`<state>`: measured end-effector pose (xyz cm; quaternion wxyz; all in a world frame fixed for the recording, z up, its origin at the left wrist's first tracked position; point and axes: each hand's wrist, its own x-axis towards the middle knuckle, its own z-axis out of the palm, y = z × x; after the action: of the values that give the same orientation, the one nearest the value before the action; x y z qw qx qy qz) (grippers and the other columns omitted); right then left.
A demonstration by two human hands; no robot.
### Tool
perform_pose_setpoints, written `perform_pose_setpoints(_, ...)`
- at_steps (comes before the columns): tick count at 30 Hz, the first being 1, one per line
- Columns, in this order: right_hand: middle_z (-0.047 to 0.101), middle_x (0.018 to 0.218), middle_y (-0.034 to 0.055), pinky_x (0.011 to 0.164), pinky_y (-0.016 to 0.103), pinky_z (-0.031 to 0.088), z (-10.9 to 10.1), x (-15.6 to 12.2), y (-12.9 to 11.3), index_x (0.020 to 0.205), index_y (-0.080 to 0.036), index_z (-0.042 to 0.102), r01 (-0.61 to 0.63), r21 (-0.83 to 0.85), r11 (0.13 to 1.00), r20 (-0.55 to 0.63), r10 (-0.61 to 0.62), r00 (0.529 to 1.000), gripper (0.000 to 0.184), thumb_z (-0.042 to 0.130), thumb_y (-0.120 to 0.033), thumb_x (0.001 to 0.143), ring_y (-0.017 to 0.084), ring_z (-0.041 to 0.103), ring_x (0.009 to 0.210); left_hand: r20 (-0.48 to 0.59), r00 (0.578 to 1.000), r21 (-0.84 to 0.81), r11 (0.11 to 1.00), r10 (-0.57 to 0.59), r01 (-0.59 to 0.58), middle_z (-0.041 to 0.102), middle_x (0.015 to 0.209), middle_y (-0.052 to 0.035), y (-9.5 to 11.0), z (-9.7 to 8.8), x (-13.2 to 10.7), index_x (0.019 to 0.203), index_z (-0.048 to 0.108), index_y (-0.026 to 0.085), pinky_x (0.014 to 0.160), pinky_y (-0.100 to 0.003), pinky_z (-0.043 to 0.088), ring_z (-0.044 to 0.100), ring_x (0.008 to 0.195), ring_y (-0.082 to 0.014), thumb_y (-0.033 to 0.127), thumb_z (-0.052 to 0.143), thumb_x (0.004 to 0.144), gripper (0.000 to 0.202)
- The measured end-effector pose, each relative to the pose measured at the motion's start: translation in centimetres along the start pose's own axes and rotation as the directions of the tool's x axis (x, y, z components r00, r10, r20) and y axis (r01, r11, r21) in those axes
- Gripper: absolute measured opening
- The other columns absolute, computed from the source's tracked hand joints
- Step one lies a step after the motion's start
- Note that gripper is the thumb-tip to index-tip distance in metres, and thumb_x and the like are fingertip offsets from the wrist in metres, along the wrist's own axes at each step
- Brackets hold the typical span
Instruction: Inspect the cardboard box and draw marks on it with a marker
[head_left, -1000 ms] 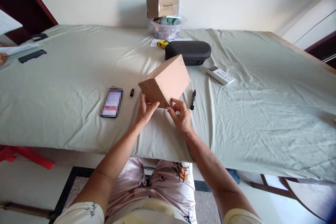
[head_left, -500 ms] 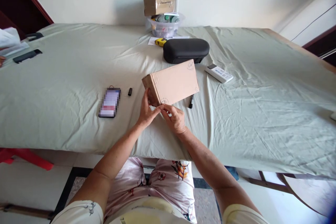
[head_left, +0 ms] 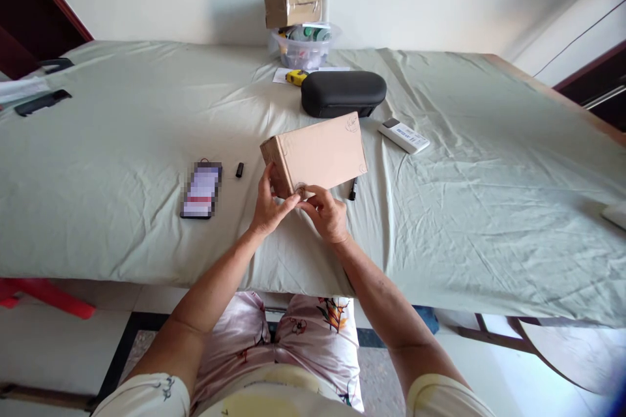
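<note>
The cloth-covered table [head_left: 464, 208] carries the work. The cardboard box [head_left: 323, 150] is about midway between the left and right table edges, set back from the front edge, its right end angled toward the back edge. From this angle, full contact between its underside and the cloth cannot be confirmed; support the weight accordingly. The black case [head_left: 342, 92] lies just beyond, toward the back edge; avoid swinging the box into it. The left hand [head_left: 267, 207] holds the box, fingers against the left end, thumb at the near corner; use it as the brace. The right hand [head_left: 328, 214] has thumb and forefinger narrowed on that corner; apply light pressure, as cardboard may crush. The marker [head_left: 353, 190] is partly hidden by the box; avoid pinning it.
</note>
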<state>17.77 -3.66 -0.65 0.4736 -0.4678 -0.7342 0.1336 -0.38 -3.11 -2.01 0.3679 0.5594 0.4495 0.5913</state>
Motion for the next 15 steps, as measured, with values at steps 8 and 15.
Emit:
perform_pose_setpoints(8,0.074,0.070,-0.0024,0.061,0.031,0.055,-2.7,1.5,3.0,0.136,-0.028,0.067,-0.148,-0.056,0.987,-0.235,0.131,0.963,0.065,0.074,-0.072,0.088,0.017,0.067,0.058,0.086,0.996,-0.089,0.995,-0.039,0.047,0.055,0.162,-0.0131,0.1,-2.4,1.8,0.165,0.039,0.029,0.110,-0.046,0.060,0.063,0.140,-0.0329,0.058,0.073,0.089,0.088)
perform_pose_setpoints(15,0.066,0.067,-0.0026,0.059,0.032,0.047,-4.6,2.2,5.1,0.132,-0.024,0.067,-0.190,-0.086,0.978,-0.342,0.150,0.928,0.068,0.071,-0.075,0.088,0.017,0.059,0.058,0.138,0.990,-0.107,0.993,-0.026,0.041,0.063,0.157,-0.0112,0.5,-4.2,2.8,0.158,0.051,0.028,0.112,-0.047,0.058,0.064,0.141,-0.0330,0.071,0.067,0.089,0.083)
